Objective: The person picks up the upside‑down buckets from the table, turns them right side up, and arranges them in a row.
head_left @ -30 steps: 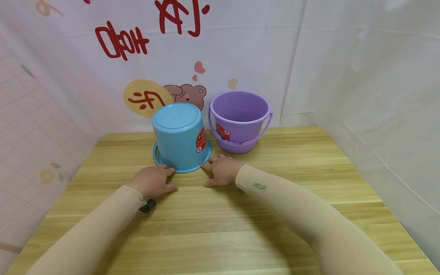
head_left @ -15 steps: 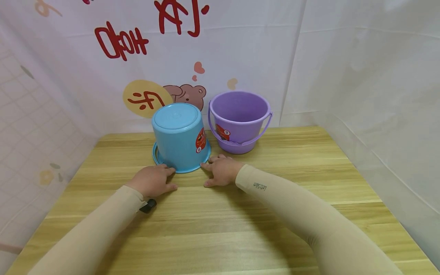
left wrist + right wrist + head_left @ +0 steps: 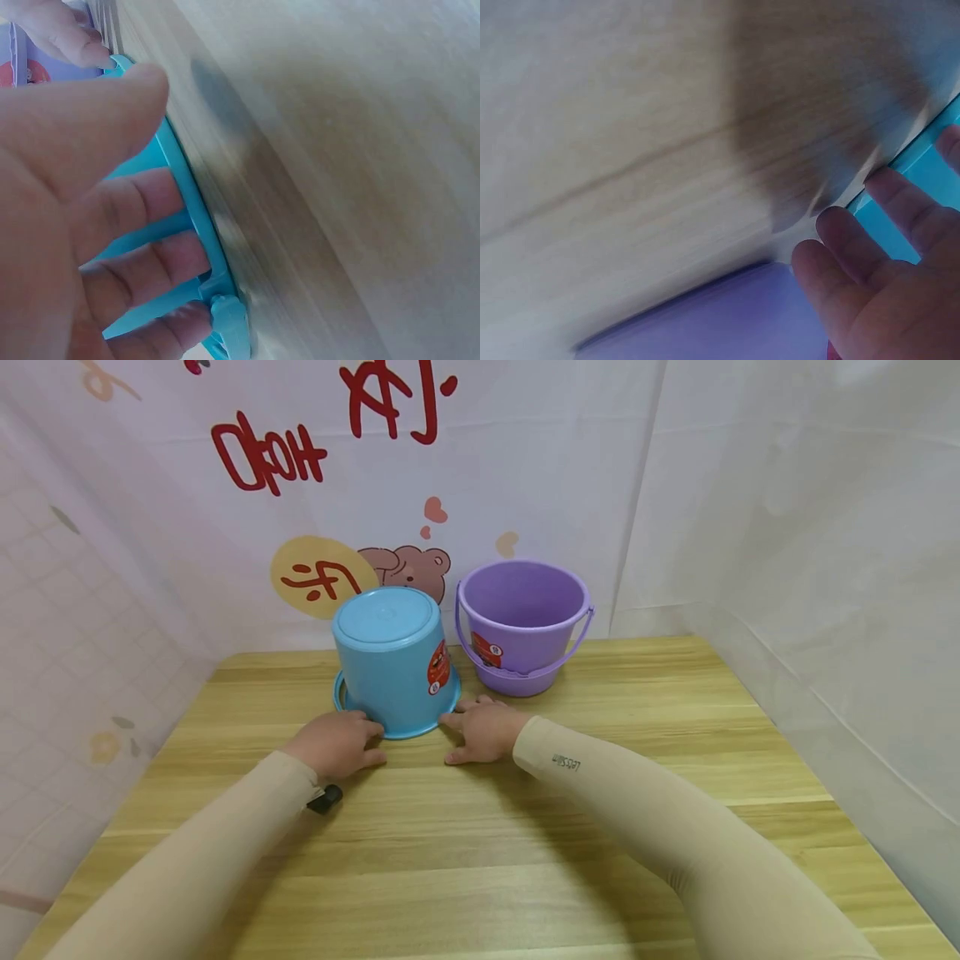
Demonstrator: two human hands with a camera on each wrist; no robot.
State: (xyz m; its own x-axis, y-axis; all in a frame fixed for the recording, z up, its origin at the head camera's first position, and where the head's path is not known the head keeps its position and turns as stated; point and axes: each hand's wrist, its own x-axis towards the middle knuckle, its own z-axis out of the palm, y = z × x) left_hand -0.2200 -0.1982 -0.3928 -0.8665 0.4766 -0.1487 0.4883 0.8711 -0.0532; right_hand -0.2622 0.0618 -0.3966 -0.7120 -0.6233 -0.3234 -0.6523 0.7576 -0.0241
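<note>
A light blue bucket (image 3: 386,668) stands upside down on the wooden table, its rim on the tabletop and a red label on its right side. My left hand (image 3: 335,745) touches the front left of that rim with its fingertips. In the left wrist view the fingers (image 3: 176,259) lie against the blue rim (image 3: 196,199), with the thumb held apart. At the front right, my right hand (image 3: 486,732) has its fingers spread and touching or very near the rim. The right wrist view shows these fingers (image 3: 904,199) fairly straight beside the blue edge.
An upright purple bucket (image 3: 522,635) stands just right of the blue one, its handle (image 3: 525,673) hanging down in front. The wooden table (image 3: 420,877) stretches toward me. White printed cloth (image 3: 555,468) hangs behind and at both sides.
My left hand has shifted very slightly forward at the rim. The right hand and both buckets stay where they were, apart from a small camera tilt.
</note>
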